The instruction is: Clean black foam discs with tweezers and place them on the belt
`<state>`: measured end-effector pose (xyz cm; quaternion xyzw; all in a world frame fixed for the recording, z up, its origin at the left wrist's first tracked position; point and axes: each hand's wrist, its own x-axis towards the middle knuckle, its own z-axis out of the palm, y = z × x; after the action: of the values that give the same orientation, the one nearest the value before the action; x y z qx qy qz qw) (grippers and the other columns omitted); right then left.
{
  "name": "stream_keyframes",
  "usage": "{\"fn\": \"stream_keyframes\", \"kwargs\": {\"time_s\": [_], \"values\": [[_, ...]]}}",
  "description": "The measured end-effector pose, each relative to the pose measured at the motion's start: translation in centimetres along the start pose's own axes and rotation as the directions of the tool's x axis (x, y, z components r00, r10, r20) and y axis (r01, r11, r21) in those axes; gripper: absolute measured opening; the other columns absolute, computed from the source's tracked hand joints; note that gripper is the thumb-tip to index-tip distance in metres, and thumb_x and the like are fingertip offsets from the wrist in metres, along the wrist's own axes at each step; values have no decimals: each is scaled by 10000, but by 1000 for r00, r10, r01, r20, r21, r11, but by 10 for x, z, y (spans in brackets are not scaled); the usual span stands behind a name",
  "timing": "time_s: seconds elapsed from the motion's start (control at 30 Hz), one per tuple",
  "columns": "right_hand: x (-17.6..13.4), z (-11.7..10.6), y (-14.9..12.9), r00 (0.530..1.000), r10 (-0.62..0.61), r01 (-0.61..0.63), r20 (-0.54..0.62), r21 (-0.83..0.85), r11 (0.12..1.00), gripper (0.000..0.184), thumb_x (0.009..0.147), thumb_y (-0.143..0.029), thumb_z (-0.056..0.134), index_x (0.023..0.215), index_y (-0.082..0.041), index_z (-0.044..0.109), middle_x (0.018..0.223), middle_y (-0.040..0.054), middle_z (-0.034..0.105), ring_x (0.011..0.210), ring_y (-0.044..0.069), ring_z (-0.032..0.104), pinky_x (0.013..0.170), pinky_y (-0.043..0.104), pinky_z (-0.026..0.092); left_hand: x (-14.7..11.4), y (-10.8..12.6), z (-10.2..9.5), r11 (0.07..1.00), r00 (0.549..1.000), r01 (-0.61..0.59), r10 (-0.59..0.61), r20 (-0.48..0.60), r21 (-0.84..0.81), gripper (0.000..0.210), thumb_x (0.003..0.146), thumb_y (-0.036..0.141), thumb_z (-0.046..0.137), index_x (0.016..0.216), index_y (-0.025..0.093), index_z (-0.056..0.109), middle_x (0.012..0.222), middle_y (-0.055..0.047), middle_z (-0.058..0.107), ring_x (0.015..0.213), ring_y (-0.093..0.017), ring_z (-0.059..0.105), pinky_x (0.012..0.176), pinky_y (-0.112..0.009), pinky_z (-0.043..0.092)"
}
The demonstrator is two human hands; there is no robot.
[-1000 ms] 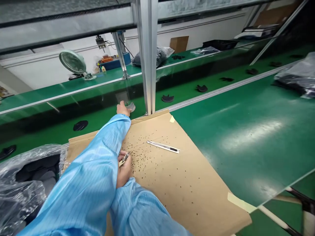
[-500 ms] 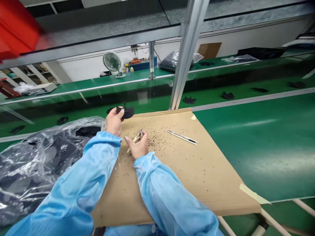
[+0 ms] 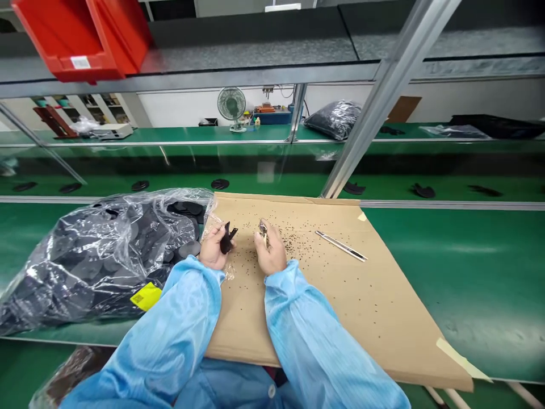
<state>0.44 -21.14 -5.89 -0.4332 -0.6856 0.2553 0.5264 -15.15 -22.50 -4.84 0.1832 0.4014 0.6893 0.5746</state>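
My left hand [image 3: 213, 250] is closed around a small black plastic part [image 3: 227, 238] with a thin tab sticking out to the right. It is held just above the left side of the cardboard sheet [image 3: 332, 318]. To its right, my right hand [image 3: 271, 251] grips a pair of nippers [image 3: 264, 230], metal jaws pointing away and pale handles mostly hidden in the palm. The tool and the part are apart. Tiny dark bits [image 3: 293, 244] lie scattered over the cardboard around my right hand. A slim silver cutter knife [image 3: 341, 246] lies farther right.
A big clear plastic bag [image 3: 106, 255] of flat black parts stands left of the cardboard, with a yellow label [image 3: 146, 296]. Beyond runs a green conveyor [image 3: 179, 176] with black pieces spaced along it. A metal post [image 3: 383, 108] rises behind the cardboard; a red bin [image 3: 85, 40] sits overhead.
My view has swung left. My left hand has drawn the black part back from the cardboard's far edge and turned it upright. My right hand still grips the nippers, now with jaws pointing forward.
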Motion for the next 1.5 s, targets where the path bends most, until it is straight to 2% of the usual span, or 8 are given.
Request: {"fn": "stream_keyframes", "kwargs": {"time_s": [0.13,0.23,0.53,0.7,0.77,0.97,1.13,1.5], "values": [[-1,-6,-4,983,-108,134,149,-180,974,415,883,-420,506,1237,-212,572,1024,108,602,968,249,556,894,385,441,0,0,-1,999,1000,-13,14,-17,52,261,748,246,669,989,196,584,709,15,565,435,-86,504,392,-219,423],[-2,-4,-2,963,-159,212,218,-247,946,416,876,-434,523,1216,-207,597,974,110,613,905,248,570,865,378,457,0,-1,-2,997,999,-40,41,-20,62,279,732,259,693,983,182,600,743,7,577,436,-72,489,357,-196,386],[-3,-4,-2,939,-227,303,259,-304,903,380,879,-385,543,1180,-166,615,895,84,632,795,202,592,791,321,488,2,0,-3,997,997,-61,63,-35,56,316,704,272,722,966,152,593,705,23,566,388,-64,454,321,-206,381],[-6,-2,-4,905,-219,348,365,-337,875,323,857,-340,570,1136,-190,636,863,68,645,807,201,602,764,301,487,1,1,-2,997,998,-51,53,-31,60,327,706,280,724,976,152,590,681,19,574,403,-73,474,327,-197,378],[-7,-1,-6,907,-202,334,370,-336,881,324,852,-331,572,1140,-196,634,868,66,646,805,199,602,763,297,486,1,1,-2,995,997,-63,66,-29,76,336,702,288,727,976,147,594,668,19,569,416,-81,485,323,-197,376],[-6,-3,-9,954,-159,240,256,-326,915,350,860,-355,558,1151,-175,637,854,72,626,767,193,589,741,291,488,2,4,-3,988,987,-134,140,-83,73,344,684,284,740,962,142,598,687,15,577,465,-87,509,331,-193,386],[-5,-4,-8,951,-147,230,273,-306,924,355,848,-342,575,1159,-182,634,847,65,622,765,190,586,748,288,484,1,3,-3,988,990,-126,132,-54,92,338,685,288,736,959,141,604,657,31,560,405,-68,456,324,-203,385],[-5,-4,-8,946,-114,220,305,-340,915,338,845,-345,583,1149,-206,635,837,52,633,765,185,593,739,275,477,0,4,-2,987,990,-121,128,-55,109,338,685,282,723,962,134,598,633,28,563,389,-71,445,320,-205,385]]}}
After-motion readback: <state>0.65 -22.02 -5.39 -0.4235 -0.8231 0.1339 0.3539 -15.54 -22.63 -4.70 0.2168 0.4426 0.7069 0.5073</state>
